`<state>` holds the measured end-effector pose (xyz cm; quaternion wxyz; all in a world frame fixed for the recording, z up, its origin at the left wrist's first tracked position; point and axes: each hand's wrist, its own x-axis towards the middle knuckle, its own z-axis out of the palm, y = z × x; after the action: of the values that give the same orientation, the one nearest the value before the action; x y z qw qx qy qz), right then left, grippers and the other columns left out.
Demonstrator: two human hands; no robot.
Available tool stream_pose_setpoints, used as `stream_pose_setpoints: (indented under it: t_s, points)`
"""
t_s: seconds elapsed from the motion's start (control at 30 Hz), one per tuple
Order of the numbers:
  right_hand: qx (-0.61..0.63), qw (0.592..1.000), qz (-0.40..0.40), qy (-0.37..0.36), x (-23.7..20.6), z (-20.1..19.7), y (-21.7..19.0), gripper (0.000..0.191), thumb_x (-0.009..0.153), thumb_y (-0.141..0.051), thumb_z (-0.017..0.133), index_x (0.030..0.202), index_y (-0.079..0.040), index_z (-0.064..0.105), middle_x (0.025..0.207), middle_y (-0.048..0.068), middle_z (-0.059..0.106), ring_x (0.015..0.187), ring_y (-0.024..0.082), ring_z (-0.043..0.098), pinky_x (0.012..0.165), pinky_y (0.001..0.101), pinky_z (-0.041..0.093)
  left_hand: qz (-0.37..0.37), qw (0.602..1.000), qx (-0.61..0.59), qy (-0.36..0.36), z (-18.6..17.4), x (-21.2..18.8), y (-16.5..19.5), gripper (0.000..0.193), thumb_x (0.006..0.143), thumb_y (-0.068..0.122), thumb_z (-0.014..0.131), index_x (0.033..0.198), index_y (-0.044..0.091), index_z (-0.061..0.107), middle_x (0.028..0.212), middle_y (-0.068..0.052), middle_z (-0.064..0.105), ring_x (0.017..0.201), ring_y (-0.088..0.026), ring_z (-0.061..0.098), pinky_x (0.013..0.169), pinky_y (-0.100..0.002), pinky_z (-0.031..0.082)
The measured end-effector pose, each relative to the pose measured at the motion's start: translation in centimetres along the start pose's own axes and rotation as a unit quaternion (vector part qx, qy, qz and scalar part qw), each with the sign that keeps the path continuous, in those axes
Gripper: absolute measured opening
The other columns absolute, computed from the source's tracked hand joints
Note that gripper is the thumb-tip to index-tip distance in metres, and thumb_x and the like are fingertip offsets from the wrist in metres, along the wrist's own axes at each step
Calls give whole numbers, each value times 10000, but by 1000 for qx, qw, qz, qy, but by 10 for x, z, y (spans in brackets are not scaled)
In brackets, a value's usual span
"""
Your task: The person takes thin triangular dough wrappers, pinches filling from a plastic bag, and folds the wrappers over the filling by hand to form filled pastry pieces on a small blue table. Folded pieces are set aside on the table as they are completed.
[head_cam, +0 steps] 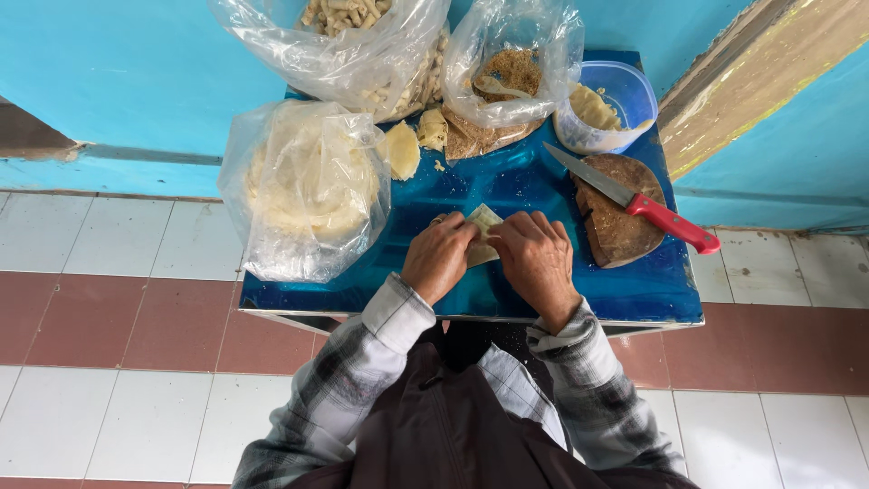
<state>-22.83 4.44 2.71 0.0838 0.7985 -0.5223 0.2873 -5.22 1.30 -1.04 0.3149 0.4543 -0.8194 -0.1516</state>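
Pale wrapper sheet (484, 237) lies on blue counter (543, 190) between both hands; left hand (438, 256) and right hand (536, 256) each grip it with fingers closed. Tiled floor; turquoise wall far.

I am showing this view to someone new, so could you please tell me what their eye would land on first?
Most striking is the glossy blue table against the turquoise wall, with the left hand and right hand pressing a pale thin dough sheet at its middle. To the right, a red-handled knife lies across a round brown wooden board. At the left edge sits a big clear plastic bag of pale wrappers.
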Motion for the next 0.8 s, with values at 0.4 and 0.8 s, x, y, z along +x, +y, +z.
stream_pose_setpoints:
  t_s: [0.4, 0.8]
  points:
    - [10, 1000, 6, -26, 12, 6, 11, 91, 882, -167, 768, 964, -206, 773, 969, -55, 718, 939, 208, 642, 795, 388, 480, 56, 995, 80, 22, 8, 19, -8, 166, 815, -13, 686, 972, 27, 653, 957, -133, 628, 959, -325, 653, 816, -429, 547]
    - [97, 989, -97, 60, 26, -55, -36, 284, 802, -214, 822, 1048, -139, 701, 1098, 16, 712, 977, 270, 642, 825, 403, 518, -33, 916, -398, -51, -72, -2, 5, 192, 1005, 192, 684, 1084, 20, 714, 894, -93, 751, 784, -114, 672, 675, -266, 542]
